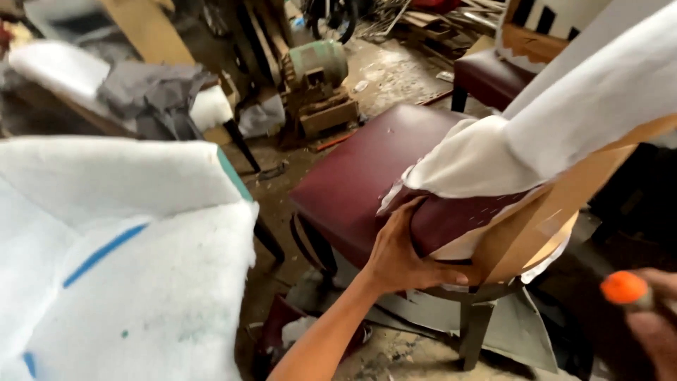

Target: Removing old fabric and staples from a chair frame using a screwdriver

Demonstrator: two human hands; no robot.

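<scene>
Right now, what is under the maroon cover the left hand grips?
The left hand pulls the maroon cover off white padding on a wooden board; anything deeper is hidden.

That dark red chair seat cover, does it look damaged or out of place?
Yes. The maroon cover is peeled back at the seat's rear edge, gripped by the left hand, baring white padding and wooden frame.

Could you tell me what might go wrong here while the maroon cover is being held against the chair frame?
1. The left hand pinches the maroon cover at the frame's edge; if a tool strikes there, the fingers may be hit.
2. The right hand holds an orange-tipped tool at the blurred edge of view, so aim may be poor.
3. The white padding bunches loosely and could shift under the cover.
</scene>
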